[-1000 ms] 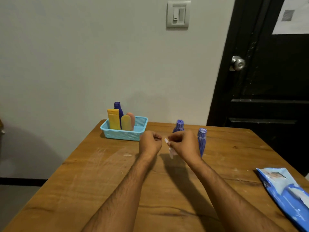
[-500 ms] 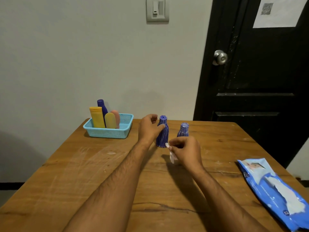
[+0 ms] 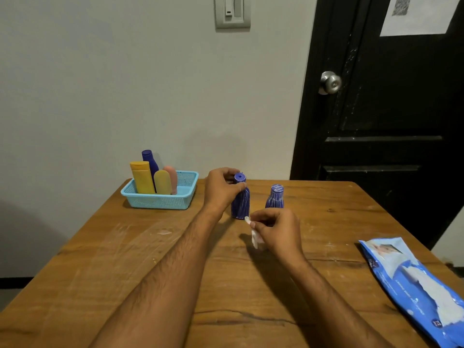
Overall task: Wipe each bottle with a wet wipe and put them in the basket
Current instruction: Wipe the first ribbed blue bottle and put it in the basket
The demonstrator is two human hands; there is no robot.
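While my left hand (image 3: 221,189) grasps the neck of the blue white-striped plastic bottle (image 3: 240,200) standing on the wooden tabletop (image 3: 125,259), my right hand (image 3: 277,231) pinches a crumpled white wet wipe (image 3: 254,237) just below that grip. A second striped blue bottle (image 3: 275,197) stands just right of it; the light blue mesh plastic basket (image 3: 163,197), holding four bottles, sits left.

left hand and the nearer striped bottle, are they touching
Touching. The head view shows the left hand with its fingers curled round the neck of the nearer striped bottle, just under the cap.
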